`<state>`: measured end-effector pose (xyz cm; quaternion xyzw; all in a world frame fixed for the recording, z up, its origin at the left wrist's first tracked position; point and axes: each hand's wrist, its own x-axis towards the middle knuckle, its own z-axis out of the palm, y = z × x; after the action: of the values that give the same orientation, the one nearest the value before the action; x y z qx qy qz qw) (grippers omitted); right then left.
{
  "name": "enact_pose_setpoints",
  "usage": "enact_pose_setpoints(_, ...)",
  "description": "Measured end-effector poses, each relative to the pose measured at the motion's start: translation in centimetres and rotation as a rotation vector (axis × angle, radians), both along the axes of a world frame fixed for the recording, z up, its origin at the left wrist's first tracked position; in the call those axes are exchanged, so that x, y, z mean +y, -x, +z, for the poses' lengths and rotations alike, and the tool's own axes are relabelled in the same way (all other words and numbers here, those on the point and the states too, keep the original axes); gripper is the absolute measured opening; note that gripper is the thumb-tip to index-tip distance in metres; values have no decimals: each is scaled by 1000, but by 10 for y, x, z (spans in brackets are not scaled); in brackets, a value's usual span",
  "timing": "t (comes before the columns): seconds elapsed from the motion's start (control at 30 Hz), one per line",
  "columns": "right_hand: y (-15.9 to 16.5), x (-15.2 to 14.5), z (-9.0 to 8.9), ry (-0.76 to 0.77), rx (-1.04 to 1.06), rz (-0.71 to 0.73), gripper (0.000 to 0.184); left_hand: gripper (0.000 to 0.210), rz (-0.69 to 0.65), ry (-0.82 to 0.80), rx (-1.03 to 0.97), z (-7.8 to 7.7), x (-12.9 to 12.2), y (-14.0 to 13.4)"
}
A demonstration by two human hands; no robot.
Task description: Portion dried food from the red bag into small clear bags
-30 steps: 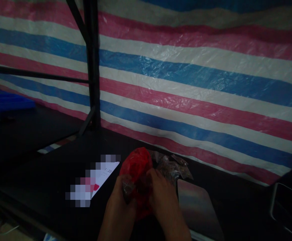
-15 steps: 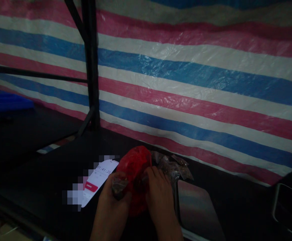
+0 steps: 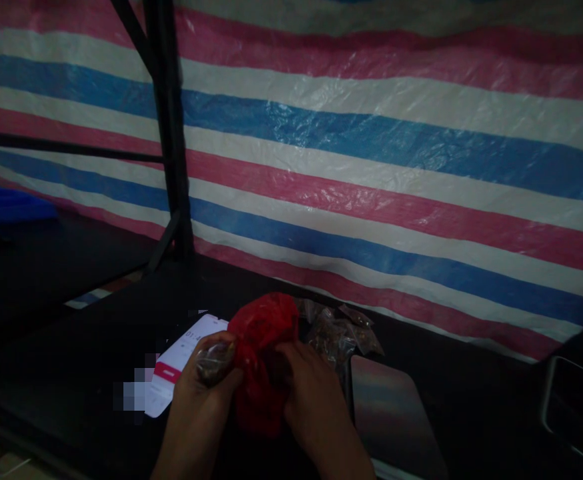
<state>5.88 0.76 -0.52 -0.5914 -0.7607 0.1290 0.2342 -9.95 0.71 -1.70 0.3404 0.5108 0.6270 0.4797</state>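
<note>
My left hand (image 3: 199, 390) is closed round a small see-through plastic bag (image 3: 215, 363) with dark contents. Its fingertips also meet the left side of a red plastic bag (image 3: 264, 320), which stands crumpled on the black table. At the right side of that red bag, my right hand (image 3: 316, 393) is closed, fingers bent in at the opening. What lies inside the red bag is too dark to make out. Behind my right hand, several small see-through bags (image 3: 334, 333) with brownish contents lie in a pile.
A lit phone (image 3: 171, 373) lies left of my hands on the black table (image 3: 86, 360). Right of them is a flat grey-topped device (image 3: 394, 407), with a metal-edged frame (image 3: 546, 400) farther right. A black post (image 3: 171, 147) rises before striped sheeting (image 3: 371, 167); a blue tray (image 3: 11, 205) sits far left.
My left hand has shifted slightly left with the small bag, covering part of the phone. My right hand has moved slightly left at the red bag's opening. The whole view has shifted a little.
</note>
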Motion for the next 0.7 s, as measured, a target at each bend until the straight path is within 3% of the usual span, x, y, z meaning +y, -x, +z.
enact_pose_setpoints(0.13, 1, -2, 2, 32, -3, 8, 61, 40, -13, 26, 83, -1, 3, 3)
enact_pose_setpoints(0.4, 17, -4, 2, 51, -34, -59, 51, 49, -133, 152, -178, -2, 2, -1)
enact_pose_setpoints(0.6, 17, -4, 1, 55, 22, -102, 51, 45, -61, 133, -90, 4, 5, 2)
enact_pose_setpoints(0.7, 17, -3, -1, 37, 48, -99, 50, 44, -121, 115, -165, 4, 8, 2)
